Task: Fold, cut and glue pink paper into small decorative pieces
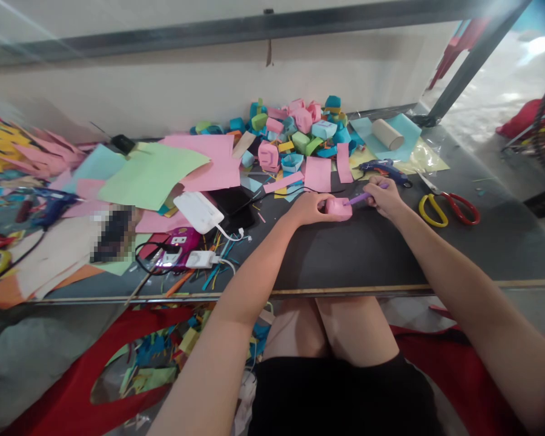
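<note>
My left hand point(312, 209) is closed on a small pink folded paper piece point(340, 208), held low over the dark table. In my right hand point(385, 197) is a purple pen point(360, 197), its tip touching the top of the pink paper piece. Just beyond my right hand lies a blue glue gun point(384, 169). Scissors with one yellow and one red handle point(458, 207) rest to its right. Flat pink paper pieces point(318, 174) lie beyond my left hand.
A heap of coloured folded paper pieces point(300, 124) is piled against the wall. A cardboard tube point(387, 134) lies at the back right. To the left are paper sheets point(154, 172), a white power bank point(198, 212), a purple power strip point(179, 245) and a second glue gun point(57, 206).
</note>
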`<control>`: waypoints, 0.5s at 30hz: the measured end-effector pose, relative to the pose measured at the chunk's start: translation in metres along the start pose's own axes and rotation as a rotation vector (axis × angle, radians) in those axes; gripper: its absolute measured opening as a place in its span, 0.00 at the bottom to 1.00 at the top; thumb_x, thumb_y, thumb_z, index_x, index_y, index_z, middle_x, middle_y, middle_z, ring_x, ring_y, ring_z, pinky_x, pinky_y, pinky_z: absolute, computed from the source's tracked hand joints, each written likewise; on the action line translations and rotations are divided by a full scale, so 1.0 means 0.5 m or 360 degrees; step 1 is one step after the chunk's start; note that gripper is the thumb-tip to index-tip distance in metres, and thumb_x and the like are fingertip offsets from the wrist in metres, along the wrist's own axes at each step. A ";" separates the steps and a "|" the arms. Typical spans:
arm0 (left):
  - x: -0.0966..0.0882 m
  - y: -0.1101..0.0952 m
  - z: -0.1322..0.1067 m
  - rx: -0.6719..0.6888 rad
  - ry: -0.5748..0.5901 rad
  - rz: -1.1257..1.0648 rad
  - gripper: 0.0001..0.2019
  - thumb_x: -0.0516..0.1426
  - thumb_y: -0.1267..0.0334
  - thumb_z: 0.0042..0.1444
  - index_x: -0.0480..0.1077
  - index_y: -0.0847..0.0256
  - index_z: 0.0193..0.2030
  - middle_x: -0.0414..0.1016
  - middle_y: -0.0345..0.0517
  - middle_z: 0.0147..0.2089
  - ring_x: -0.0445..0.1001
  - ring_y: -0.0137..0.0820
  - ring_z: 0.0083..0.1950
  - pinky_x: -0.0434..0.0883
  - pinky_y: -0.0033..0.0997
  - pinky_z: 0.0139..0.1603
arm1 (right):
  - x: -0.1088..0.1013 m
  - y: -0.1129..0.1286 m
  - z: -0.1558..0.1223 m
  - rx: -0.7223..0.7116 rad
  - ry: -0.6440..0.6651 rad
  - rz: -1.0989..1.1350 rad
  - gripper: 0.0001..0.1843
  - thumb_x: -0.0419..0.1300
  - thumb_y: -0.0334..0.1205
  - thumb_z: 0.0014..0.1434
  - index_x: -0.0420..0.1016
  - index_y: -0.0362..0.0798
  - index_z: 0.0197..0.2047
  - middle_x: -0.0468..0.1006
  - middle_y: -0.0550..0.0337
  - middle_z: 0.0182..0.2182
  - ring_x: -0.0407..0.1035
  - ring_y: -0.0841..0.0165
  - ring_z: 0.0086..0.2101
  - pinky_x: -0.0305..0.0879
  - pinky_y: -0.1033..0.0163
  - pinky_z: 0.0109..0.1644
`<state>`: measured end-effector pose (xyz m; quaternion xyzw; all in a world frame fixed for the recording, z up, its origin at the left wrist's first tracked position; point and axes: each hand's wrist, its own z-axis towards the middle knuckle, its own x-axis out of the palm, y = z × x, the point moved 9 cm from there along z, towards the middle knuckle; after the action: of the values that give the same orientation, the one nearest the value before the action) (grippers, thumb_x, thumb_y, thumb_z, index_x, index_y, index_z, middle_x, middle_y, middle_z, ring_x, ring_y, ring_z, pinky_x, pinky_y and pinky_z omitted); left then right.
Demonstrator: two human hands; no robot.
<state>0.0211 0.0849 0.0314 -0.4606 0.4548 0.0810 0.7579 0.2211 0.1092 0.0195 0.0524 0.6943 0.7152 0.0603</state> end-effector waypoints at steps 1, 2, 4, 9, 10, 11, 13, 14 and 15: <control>0.000 0.001 0.000 -0.0006 -0.0001 0.0001 0.36 0.64 0.34 0.49 0.79 0.57 0.57 0.72 0.41 0.28 0.65 0.29 0.30 0.61 0.31 0.36 | -0.003 0.001 0.000 -0.0010 -0.0022 0.0001 0.21 0.62 0.28 0.45 0.50 0.53 0.20 0.54 0.73 0.11 0.54 0.78 0.11 0.44 0.73 0.13; -0.001 0.001 0.000 -0.0011 -0.0004 -0.0003 0.36 0.64 0.34 0.49 0.79 0.57 0.58 0.72 0.41 0.28 0.65 0.29 0.30 0.61 0.31 0.36 | -0.007 0.002 0.000 -0.0024 -0.0059 0.0004 0.21 0.62 0.28 0.46 0.50 0.53 0.20 0.54 0.72 0.11 0.54 0.78 0.11 0.44 0.73 0.13; -0.001 0.002 0.000 -0.0009 -0.0009 -0.0013 0.37 0.64 0.34 0.48 0.78 0.57 0.58 0.72 0.41 0.29 0.65 0.29 0.31 0.61 0.31 0.36 | -0.010 0.003 0.000 -0.0038 -0.0086 -0.0001 0.22 0.63 0.29 0.47 0.50 0.53 0.21 0.55 0.72 0.11 0.54 0.78 0.12 0.45 0.73 0.13; 0.001 0.004 0.001 0.0005 -0.0002 0.0009 0.37 0.63 0.34 0.49 0.78 0.58 0.58 0.73 0.42 0.29 0.66 0.29 0.30 0.60 0.32 0.36 | 0.001 -0.001 0.001 0.0002 0.0011 -0.0002 0.25 0.66 0.30 0.48 0.49 0.54 0.23 0.53 0.74 0.12 0.54 0.78 0.12 0.44 0.72 0.13; 0.001 0.004 0.001 0.0003 -0.0002 0.0012 0.37 0.63 0.34 0.49 0.78 0.59 0.58 0.73 0.42 0.29 0.66 0.29 0.31 0.61 0.32 0.37 | -0.003 0.000 0.001 -0.0007 -0.0022 0.0010 0.25 0.66 0.30 0.48 0.49 0.54 0.23 0.54 0.73 0.12 0.54 0.78 0.12 0.44 0.72 0.13; 0.000 0.004 0.000 -0.0001 -0.0005 0.0014 0.38 0.63 0.34 0.49 0.78 0.59 0.59 0.74 0.42 0.30 0.66 0.30 0.31 0.61 0.32 0.37 | -0.006 0.001 0.001 -0.0016 -0.0054 0.0018 0.25 0.66 0.31 0.49 0.49 0.54 0.22 0.54 0.73 0.12 0.54 0.78 0.12 0.45 0.72 0.14; 0.000 0.002 0.000 0.0001 -0.0003 0.0022 0.38 0.63 0.33 0.49 0.78 0.59 0.59 0.74 0.42 0.30 0.67 0.29 0.31 0.61 0.31 0.37 | -0.008 0.001 0.001 -0.0021 -0.0062 0.0020 0.24 0.66 0.30 0.48 0.50 0.53 0.21 0.54 0.73 0.11 0.54 0.78 0.12 0.44 0.72 0.13; 0.000 0.001 -0.001 0.0005 0.0001 0.0028 0.38 0.63 0.33 0.49 0.78 0.58 0.59 0.74 0.42 0.30 0.67 0.29 0.31 0.61 0.31 0.37 | -0.006 0.000 0.001 -0.0012 -0.0028 0.0018 0.24 0.66 0.30 0.48 0.51 0.53 0.21 0.54 0.73 0.10 0.54 0.78 0.11 0.43 0.72 0.13; 0.000 0.000 -0.001 0.0008 0.0007 0.0031 0.38 0.62 0.33 0.49 0.78 0.58 0.59 0.74 0.42 0.30 0.67 0.29 0.31 0.61 0.31 0.36 | -0.002 -0.001 0.001 0.0000 0.0017 0.0026 0.24 0.67 0.29 0.47 0.51 0.53 0.21 0.54 0.73 0.10 0.53 0.78 0.11 0.43 0.72 0.13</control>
<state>0.0209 0.0845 0.0313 -0.4544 0.4610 0.0863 0.7573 0.2222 0.1094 0.0192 0.0542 0.6941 0.7160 0.0506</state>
